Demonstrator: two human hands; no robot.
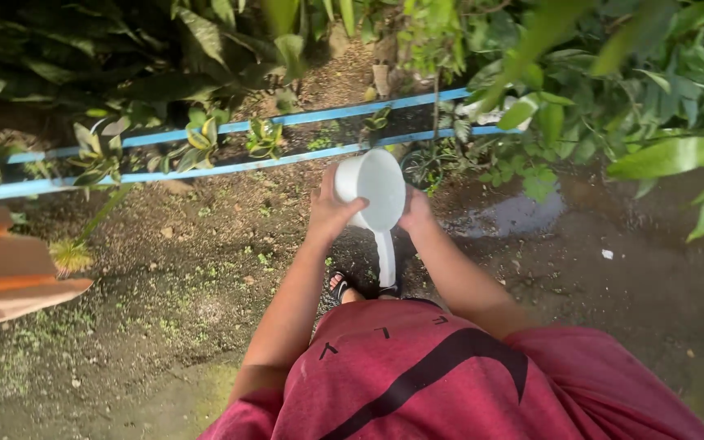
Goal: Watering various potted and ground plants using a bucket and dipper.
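A white plastic dipper (372, 189) with a long handle pointing down toward me is held in front of my body, its open mouth tilted away. My left hand (329, 210) grips the left side of the bowl. My right hand (415, 213) holds its right side. Both hands are closed around it. Below the dipper I see my red shirt (450, 375) and one foot in a black sandal (342, 287) on bare, damp soil.
Two blue pipes (230, 167) run across the ground ahead, with small green-yellow plants (199, 140) between them. Leafy bushes (637, 98) fill the top and right. A puddle (515, 216) lies to the right. An orange-brown object (2, 269) juts in at the left edge.
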